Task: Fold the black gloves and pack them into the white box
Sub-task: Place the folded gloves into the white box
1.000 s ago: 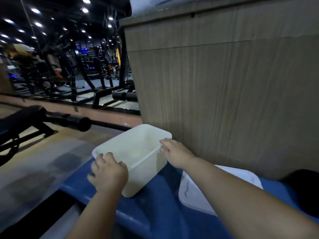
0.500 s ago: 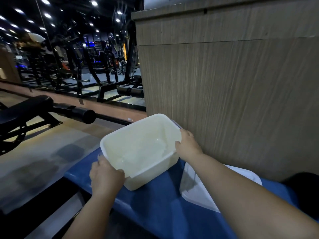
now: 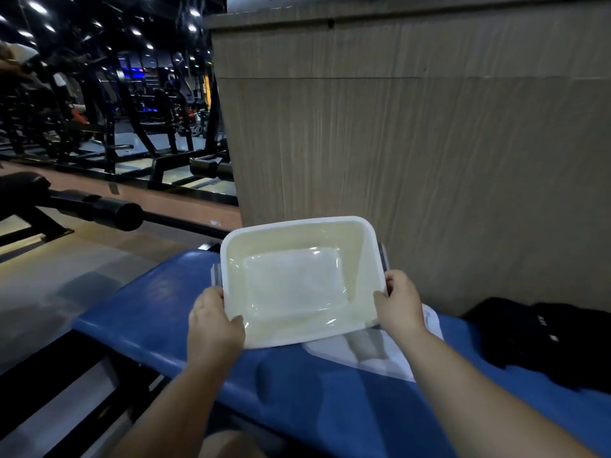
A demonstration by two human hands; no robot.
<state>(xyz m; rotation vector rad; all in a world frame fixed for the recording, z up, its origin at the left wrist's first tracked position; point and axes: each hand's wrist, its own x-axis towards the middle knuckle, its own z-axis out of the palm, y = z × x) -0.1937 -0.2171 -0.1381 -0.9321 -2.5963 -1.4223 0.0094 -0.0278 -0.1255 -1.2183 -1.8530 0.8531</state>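
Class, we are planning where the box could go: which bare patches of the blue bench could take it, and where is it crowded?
Bare blue bench lies left of the white box, out to the pad's end, and along the near edge below the white lid. Crowded on the right: lid, then black gloves beside the wooden panel.

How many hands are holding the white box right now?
2. The left hand grips the white box at its near-left rim; the right hand grips its near-right rim.
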